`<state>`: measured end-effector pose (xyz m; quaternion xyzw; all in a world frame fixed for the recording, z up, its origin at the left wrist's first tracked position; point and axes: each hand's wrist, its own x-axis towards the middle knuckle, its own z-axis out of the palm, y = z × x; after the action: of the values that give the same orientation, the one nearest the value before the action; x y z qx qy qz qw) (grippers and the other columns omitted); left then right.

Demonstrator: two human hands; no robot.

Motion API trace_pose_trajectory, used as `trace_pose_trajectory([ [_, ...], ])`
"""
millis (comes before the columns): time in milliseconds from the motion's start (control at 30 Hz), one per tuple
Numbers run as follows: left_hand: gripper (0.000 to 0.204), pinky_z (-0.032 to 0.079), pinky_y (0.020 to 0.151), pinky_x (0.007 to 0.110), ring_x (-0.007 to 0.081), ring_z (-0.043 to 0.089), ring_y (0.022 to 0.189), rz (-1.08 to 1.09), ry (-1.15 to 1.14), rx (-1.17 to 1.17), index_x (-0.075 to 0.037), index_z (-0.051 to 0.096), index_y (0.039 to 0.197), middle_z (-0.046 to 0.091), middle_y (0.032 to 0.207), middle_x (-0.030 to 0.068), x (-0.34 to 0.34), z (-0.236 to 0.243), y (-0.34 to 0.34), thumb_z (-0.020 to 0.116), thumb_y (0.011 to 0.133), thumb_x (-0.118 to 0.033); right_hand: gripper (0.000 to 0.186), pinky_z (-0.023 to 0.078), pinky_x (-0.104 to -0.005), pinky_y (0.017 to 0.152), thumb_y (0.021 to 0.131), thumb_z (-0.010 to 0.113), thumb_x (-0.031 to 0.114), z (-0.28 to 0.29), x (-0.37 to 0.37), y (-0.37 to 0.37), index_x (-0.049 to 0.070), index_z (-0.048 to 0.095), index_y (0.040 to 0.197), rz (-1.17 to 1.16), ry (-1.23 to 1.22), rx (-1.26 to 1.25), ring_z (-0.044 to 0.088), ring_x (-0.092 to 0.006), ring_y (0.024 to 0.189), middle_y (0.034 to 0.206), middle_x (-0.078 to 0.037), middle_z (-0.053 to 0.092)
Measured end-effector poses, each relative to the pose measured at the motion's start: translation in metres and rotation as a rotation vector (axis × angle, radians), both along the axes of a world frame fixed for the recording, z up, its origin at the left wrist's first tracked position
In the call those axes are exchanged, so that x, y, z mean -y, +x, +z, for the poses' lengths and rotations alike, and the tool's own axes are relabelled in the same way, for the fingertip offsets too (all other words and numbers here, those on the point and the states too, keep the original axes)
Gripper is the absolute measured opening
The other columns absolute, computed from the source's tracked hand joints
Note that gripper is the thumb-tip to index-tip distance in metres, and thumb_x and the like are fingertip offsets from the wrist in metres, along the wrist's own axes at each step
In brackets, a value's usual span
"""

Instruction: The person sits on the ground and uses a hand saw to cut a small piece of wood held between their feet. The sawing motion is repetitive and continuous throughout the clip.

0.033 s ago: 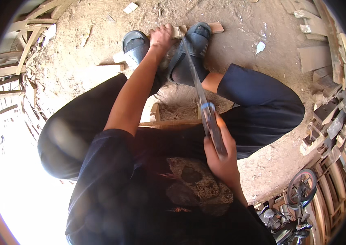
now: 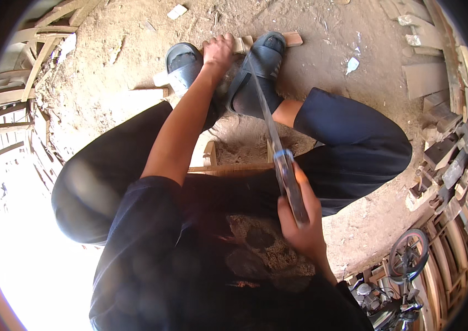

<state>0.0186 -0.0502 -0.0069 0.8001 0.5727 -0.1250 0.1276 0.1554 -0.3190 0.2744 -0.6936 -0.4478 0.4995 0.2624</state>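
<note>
A wooden batten lies crosswise on the ground by my feet. My left hand is closed over it between the two sandals. The front of my right sandal presses on it farther right, and my left sandal is beside the hand. In my right hand, fingers wrapped round the handle, is a handsaw with a blue band below its blade. Its long narrow blade slants away from me. The far end meets the batten just left of my right sandal; the exact contact is too small to tell.
Under my legs is a low wooden seat or frame. A short board lies left of my feet. Stacked wood offcuts line the right side, with a bicycle wheel at lower right. Curved wooden pieces stand at left.
My right hand has drawn the handsaw a little toward my body. The left hand, the feet and the batten look almost the same.
</note>
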Motion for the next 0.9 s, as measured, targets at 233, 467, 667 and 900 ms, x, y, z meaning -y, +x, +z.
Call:
trace_pose_trajectory([
  [233, 0.061, 0.043, 0.090, 0.046, 0.0315, 0.055, 0.111, -0.004, -0.011, -0.002, -0.004, 0.046, 0.117, 0.057, 0.115, 0.0159, -0.010, -0.003, 0.006, 0.065, 0.080, -0.049, 0.058, 0.049, -0.0317, 0.074, 0.079, 0.053, -0.002, -0.033, -0.025, 0.002, -0.002, 0.039, 0.136, -0.041, 0.029, -0.015, 0.067, -0.0284, 0.082, 0.100, -0.023, 0.063],
  [467, 0.067, 0.042, 0.092, 0.046, 0.0312, 0.055, 0.112, 0.013, -0.002, -0.008, -0.004, 0.044, 0.120, 0.056, 0.117, 0.0161, -0.009, -0.005, 0.002, 0.067, 0.078, -0.052, 0.063, 0.049, -0.0303, 0.072, 0.077, 0.053, -0.003, -0.019, -0.001, 0.001, -0.001, 0.037, 0.138, 0.016, 0.088, 0.041, 0.067, -0.0251, 0.078, 0.103, -0.021, 0.063],
  [667, 0.061, 0.042, 0.090, 0.048, 0.0315, 0.056, 0.110, 0.009, 0.013, 0.032, -0.004, 0.045, 0.119, 0.057, 0.117, 0.0167, -0.015, -0.012, 0.003, 0.067, 0.079, -0.044, 0.064, 0.050, -0.0334, 0.070, 0.077, 0.051, -0.003, -0.024, -0.016, -0.006, -0.001, 0.035, 0.138, -0.026, 0.104, -0.029, 0.067, -0.0324, 0.080, 0.099, -0.023, 0.063],
  [900, 0.063, 0.042, 0.090, 0.047, 0.0311, 0.055, 0.111, 0.023, -0.034, 0.080, -0.004, 0.045, 0.122, 0.057, 0.117, 0.0165, -0.012, -0.005, 0.006, 0.069, 0.078, -0.043, 0.063, 0.050, -0.0352, 0.073, 0.076, 0.052, 0.001, -0.043, -0.022, -0.005, 0.000, 0.037, 0.138, -0.010, -0.081, 0.045, 0.066, -0.0359, 0.083, 0.101, -0.025, 0.062],
])
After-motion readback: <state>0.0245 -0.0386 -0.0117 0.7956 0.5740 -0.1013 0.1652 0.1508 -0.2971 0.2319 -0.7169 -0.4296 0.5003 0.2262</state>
